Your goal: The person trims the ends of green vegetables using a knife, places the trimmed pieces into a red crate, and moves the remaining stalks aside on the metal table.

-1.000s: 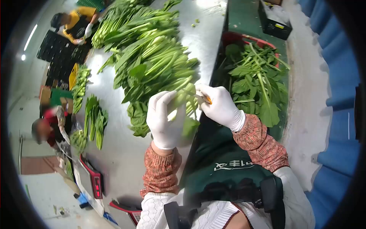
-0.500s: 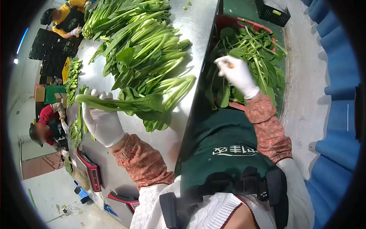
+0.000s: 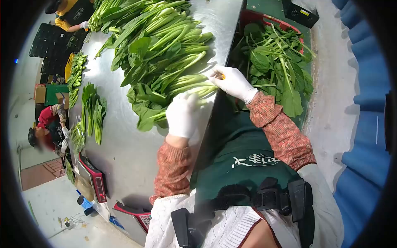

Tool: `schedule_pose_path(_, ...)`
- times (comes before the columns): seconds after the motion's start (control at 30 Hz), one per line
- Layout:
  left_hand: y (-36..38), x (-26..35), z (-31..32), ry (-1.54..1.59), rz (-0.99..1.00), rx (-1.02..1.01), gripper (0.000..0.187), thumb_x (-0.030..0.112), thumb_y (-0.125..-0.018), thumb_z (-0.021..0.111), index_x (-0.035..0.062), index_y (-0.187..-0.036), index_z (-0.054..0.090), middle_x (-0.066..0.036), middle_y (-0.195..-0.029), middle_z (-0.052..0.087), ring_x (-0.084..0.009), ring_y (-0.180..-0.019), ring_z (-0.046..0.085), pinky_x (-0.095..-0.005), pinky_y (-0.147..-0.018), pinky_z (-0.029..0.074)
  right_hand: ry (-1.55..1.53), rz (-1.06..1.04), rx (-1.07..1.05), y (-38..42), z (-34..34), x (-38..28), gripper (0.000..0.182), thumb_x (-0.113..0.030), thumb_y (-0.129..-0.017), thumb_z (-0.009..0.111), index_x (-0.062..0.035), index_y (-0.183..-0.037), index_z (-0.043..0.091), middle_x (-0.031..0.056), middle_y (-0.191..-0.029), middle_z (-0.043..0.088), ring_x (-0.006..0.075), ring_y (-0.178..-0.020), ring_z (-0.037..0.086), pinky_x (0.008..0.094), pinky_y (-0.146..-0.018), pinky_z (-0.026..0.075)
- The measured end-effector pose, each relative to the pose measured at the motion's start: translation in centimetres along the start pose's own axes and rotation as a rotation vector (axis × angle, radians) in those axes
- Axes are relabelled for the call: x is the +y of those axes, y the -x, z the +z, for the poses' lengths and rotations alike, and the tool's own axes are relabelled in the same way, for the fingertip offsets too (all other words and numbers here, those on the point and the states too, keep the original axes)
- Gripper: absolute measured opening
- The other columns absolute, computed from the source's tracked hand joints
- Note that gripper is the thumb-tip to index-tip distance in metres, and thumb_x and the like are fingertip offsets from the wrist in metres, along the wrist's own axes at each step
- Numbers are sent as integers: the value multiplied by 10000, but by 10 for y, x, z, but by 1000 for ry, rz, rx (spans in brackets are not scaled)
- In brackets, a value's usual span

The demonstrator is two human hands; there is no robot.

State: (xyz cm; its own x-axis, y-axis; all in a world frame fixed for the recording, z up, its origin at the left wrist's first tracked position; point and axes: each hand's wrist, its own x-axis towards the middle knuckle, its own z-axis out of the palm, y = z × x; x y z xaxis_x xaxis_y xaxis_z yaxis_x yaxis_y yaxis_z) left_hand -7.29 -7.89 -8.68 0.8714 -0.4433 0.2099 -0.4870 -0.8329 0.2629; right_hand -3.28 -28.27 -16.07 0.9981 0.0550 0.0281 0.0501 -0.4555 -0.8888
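Note:
A long heap of leafy green vegetables [image 3: 165,58] with pale stalks lies on the metal table. My left hand [image 3: 182,115], in a white glove, is at the near end of this heap, its fingers curled over a leafy green stalk [image 3: 154,118]; the fingertips are partly hidden. Beside it, at the table's edge by the cut stalk ends, my gloved right hand [image 3: 235,84] is closed round a small orange thing [image 3: 223,77], mostly covered by the fingers. Further left on the table rests a smaller bunch of greens [image 3: 93,111].
A red crate [image 3: 271,18] full of loose leaves and stems stands on the floor right of the table. Two red scales [image 3: 98,186] sit at the near left. Across the table are two co-workers [image 3: 51,128]. A black crate [image 3: 301,14] is at upper right.
My left hand has moved right, from holding up a green stalk to the near end of the heap; the smaller bunch is now uncovered. My right hand has come left from over the crate.

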Motion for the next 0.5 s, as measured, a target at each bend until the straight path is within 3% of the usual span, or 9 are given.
schedule_pose_path(0.1, -9, -5, 47, -83, 69, 4, 392, 187, -739, 728, 123, -1120, 662, -66, -1057, 656, -292, -927, 633, -387, -771, 536, 8, 33, 27, 12, -5, -2, 249, -217, -911, 650, 1, -1029, 648, 153, -839, 678, 236, -744, 647, 334, -715, 504)
schedule_pose_path(0.27, -17, -26, 73, -221, -28, -5, 322, 202, -720, 749, 123, -1020, 664, -59, -993, 650, -277, -882, 627, -385, -722, 526, 69, 33, 120, 43, -3, 17, 172, -152, -918, 624, -23, -1027, 658, 121, -753, 683, 216, -684, 674, 324, -656, 517)
schedule_pose_path(0.33, -18, -24, 62, -117, 6, 71, 290, 196, -717, 756, 121, -983, 670, -64, -960, 653, -275, -864, 631, -376, -718, 525, 98, 2, 145, 57, -5, 9, 141, -121, -923, 602, -48, -1030, 658, 100, -695, 677, 215, -639, 687, 331, -618, 521)
schedule_pose_path(0.47, -28, 15, 16, 137, 67, 198, 231, 105, -740, 736, 89, -963, 678, -81, -952, 673, -283, -854, 656, -349, -735, 529, 154, -2, 149, 59, -13, -18, 238, -117, -852, 628, -112, -1089, 640, 182, -787, 675, 361, -746, 675, 413, -646, 530)
schedule_pose_path(0.5, -31, 21, 8, 187, 86, 205, 230, 74, -740, 732, 79, -964, 678, -86, -964, 679, -282, -853, 661, -345, -732, 529, 184, -6, 203, 57, -20, -21, 232, -118, -857, 625, -116, -1088, 642, 183, -787, 674, 363, -747, 674, 413, -643, 529)
